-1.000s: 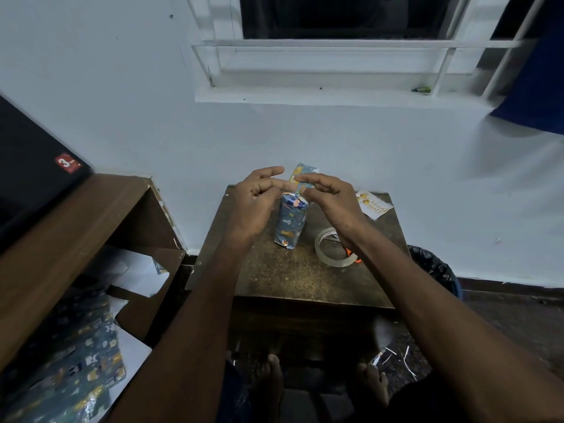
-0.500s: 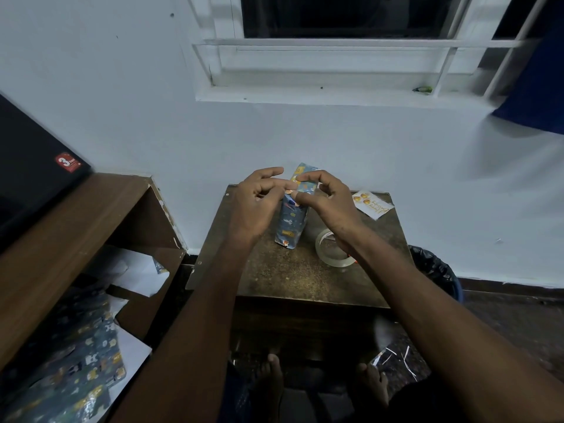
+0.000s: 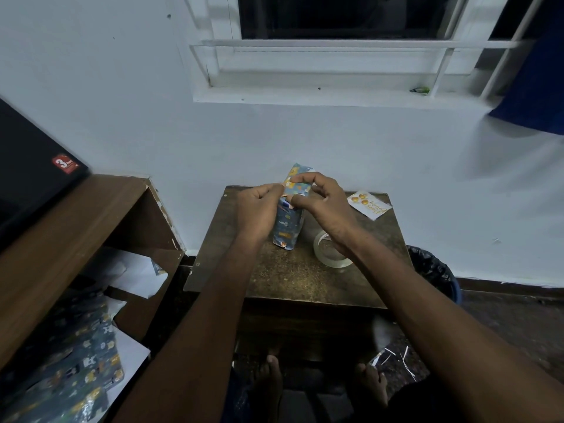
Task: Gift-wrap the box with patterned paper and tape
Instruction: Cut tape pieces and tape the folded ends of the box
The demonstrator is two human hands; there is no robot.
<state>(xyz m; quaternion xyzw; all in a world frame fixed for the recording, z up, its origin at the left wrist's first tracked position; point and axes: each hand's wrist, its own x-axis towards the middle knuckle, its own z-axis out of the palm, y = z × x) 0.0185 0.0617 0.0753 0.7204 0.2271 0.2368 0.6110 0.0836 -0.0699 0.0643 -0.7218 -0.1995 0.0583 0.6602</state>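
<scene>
A small brown desk stands against a pale wall under a white barred window, and my two arms reach out over it. Left of my hands is a wooden shelf with loose patterned paper and white sheets lying under it. A bin lined with a black bag sits past my right forearm. My right wrist covers part of the clear roll of tape, and a small card lies beyond my right hand; its print is too small to read. The box stands upright on the desk between my hands, already covered in blue patterned paper, its top flap sticking up above my fingers. My left hand is curled and pinches the paper at the box's upper left edge. My right hand arches over the top, index finger and thumb pinching the flap
</scene>
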